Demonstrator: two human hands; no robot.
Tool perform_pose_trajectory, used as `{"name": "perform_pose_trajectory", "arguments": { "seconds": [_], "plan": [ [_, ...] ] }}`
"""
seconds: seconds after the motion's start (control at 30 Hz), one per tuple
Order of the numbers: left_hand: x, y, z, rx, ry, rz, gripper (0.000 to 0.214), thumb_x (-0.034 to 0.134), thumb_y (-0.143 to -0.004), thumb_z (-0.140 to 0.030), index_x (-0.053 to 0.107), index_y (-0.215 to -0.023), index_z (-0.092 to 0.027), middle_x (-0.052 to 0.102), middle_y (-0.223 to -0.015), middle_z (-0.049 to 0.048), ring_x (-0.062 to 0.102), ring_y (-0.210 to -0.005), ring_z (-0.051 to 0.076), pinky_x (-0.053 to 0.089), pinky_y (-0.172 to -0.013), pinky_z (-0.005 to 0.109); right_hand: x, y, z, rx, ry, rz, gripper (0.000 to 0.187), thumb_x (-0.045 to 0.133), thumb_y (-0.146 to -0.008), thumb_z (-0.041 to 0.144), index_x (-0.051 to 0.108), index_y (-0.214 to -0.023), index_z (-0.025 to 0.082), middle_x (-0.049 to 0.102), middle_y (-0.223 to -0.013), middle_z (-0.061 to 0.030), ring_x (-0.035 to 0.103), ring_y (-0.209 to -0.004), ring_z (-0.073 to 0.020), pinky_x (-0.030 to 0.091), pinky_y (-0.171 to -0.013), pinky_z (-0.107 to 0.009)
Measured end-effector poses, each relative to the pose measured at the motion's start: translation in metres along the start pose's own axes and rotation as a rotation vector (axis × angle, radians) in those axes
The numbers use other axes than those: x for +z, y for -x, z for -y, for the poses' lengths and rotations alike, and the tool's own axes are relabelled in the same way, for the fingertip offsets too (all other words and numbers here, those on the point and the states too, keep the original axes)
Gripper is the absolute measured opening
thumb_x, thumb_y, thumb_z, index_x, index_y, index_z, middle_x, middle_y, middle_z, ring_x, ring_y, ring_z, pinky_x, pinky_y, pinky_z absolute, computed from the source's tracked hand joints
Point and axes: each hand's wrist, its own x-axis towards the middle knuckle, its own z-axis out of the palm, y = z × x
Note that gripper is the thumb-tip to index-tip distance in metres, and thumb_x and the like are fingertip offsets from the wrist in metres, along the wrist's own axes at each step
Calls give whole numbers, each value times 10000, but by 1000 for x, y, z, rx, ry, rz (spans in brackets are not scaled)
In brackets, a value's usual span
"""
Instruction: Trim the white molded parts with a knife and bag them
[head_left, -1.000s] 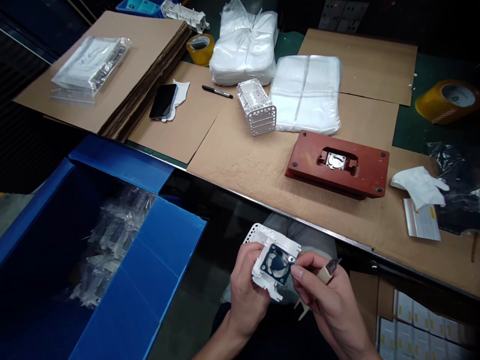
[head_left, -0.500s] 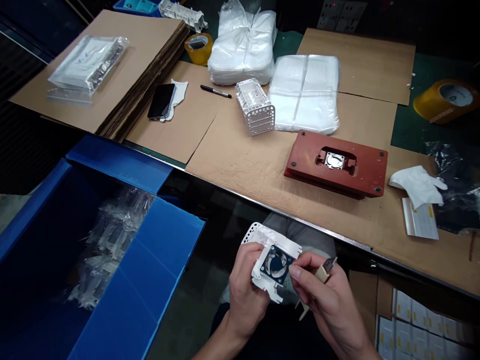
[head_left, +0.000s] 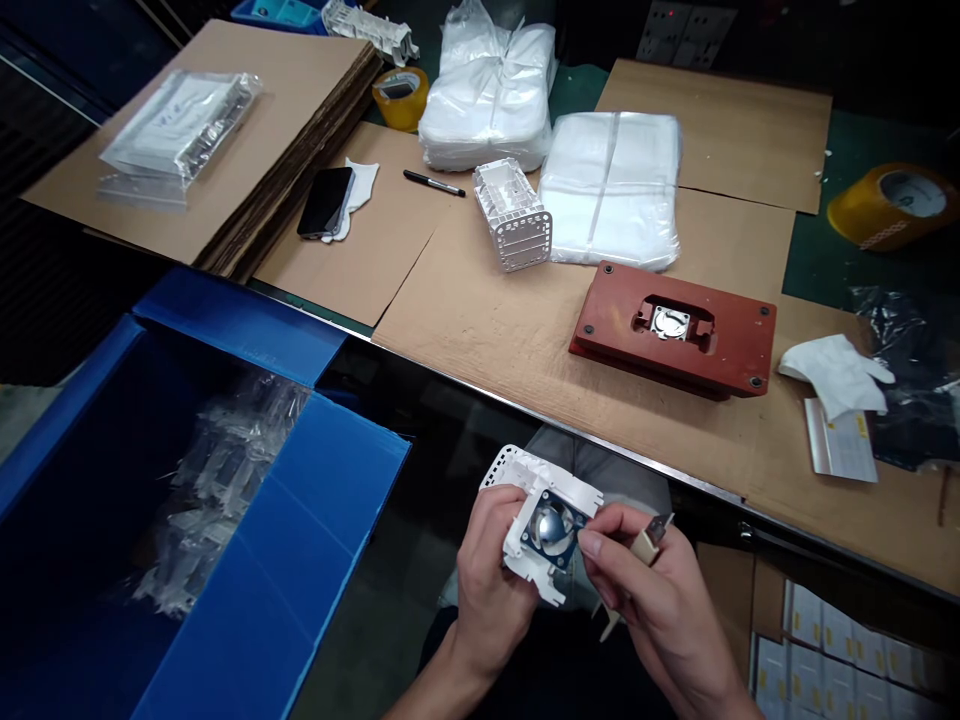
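Below the table edge, my left hand is closed round a white plastic housing with a small blue fan set in it. My right hand is closed too: its thumb rests against the fan's right edge, and a small beige-handled knife is gripped between its fingers, blade pointing up and right. The fan's centre looks blurred and shiny.
On the cardboard-covered table lie a red jig, another white housing, stacks of clear bags, a pen, a phone, tape rolls and a white glove. A blue bin with bagged parts stands at the left.
Both hands hold their place. The fan blades, distinct before, now look smeared, as if the rotor is spinning.
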Motion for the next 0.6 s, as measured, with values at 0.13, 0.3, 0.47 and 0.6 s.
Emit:
{"name": "perform_pose_trajectory", "arguments": {
  "seconds": [0.13, 0.3, 0.47, 0.6],
  "plan": [
    [-1, 0, 0, 13, -4, -3, 209, 691, -854, -118, 630, -1016, -236, 609, -1033, 27, 625, -892, 182, 505, -724, 290, 0, 0, 0, -4, 19, -5, 351, 813, -793, 465, 641, -733, 164, 485, -518, 45, 369, -485, -73, 282, -465, -220],
    [0, 0, -1, -2, 11, -3, 220, 688, -855, -104, 629, -1020, -237, 603, -1049, 19, 623, -906, 169, 501, -737, 278, -1, -1, 0, -17, 41, -1, 350, 799, -814, 463, 635, -725, 166, 473, -525, 51, 357, -491, -67, 282, -470, -215],
    [0, 0, -1, 5, 9, -10, 213, 690, -856, -109, 623, -1014, -235, 604, -1048, 16, 621, -910, 166, 501, -741, 273, -1, -1, 0, -14, 34, -10, 356, 810, -806, 468, 631, -735, 168, 476, -530, 54, 359, -493, -63, 277, -468, -208],
    [1, -1, -2, 9, 13, -8, 228, 696, -852, -109, 627, -1027, -238, 608, -1063, 12, 623, -932, 162, 504, -773, 268, -1, -1, -1, -25, 53, -4, 346, 806, -814, 466, 659, -746, 161, 468, -518, 54, 362, -484, -60, 287, -466, -207]
  ]
}}
